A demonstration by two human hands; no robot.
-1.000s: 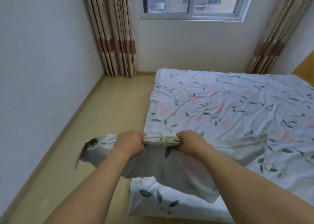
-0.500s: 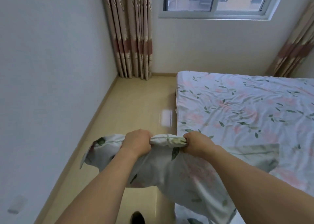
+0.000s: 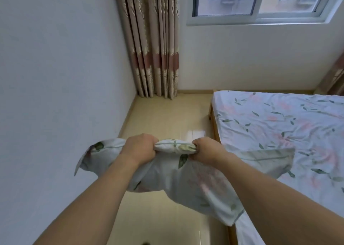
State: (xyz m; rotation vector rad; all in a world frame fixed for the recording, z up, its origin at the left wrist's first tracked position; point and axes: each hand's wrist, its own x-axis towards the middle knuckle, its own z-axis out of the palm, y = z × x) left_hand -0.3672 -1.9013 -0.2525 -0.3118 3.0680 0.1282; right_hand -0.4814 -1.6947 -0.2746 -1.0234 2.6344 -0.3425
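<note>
A bare white wall point(image 3: 55, 77) fills the left, with striped curtains point(image 3: 154, 49) in the corner. Over the tan floor point(image 3: 167, 118), the left hand point(image 3: 138, 149) and right hand point(image 3: 206, 150) both grip a bunched floral pillowcase point(image 3: 175, 177), fingers curled tight round its gathered edge. The bed point(image 3: 279, 118) lies right, touching the cloth's far corner.

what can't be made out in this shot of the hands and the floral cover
Head view: the fingertips of the left hand and right hand curl into the floral cover, so the cloth hides them.
What is inside the cover, if anything: hidden by the cloth itself.
Dark thing on the floor: cut off by the bottom edge, so it cannot be identified.
Bed: its right part runs off the right edge.
</note>
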